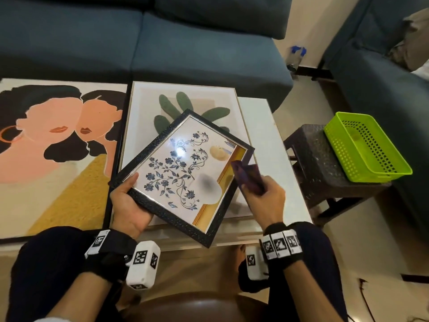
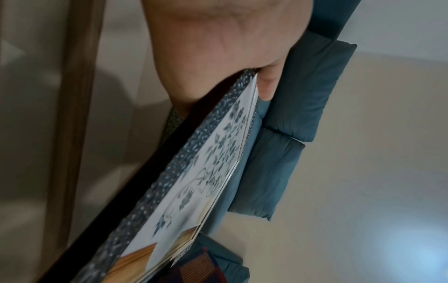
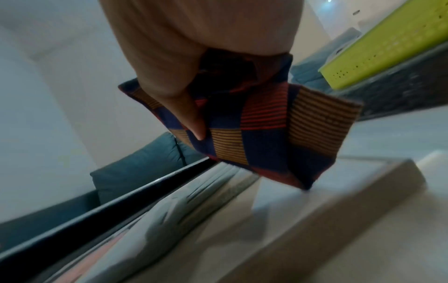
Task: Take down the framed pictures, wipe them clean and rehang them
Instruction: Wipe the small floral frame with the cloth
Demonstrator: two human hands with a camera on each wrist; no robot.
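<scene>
Head view: left hand (image 1: 130, 205) clamps floral picture frame (image 1: 183, 175) by its near-left corner (thumb on glass), tilted above table; right hand (image 1: 263, 201) pinches checked cloth (image 1: 248, 178) just right of frame's long edge.

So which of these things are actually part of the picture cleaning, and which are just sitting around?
Part of the job:
- floral picture, held by the left hand
- checked cloth, gripped by the right hand
- cactus picture and faces picture, lying on the table

Just lying about:
- green basket on a dark stool
- blue sofa
</scene>
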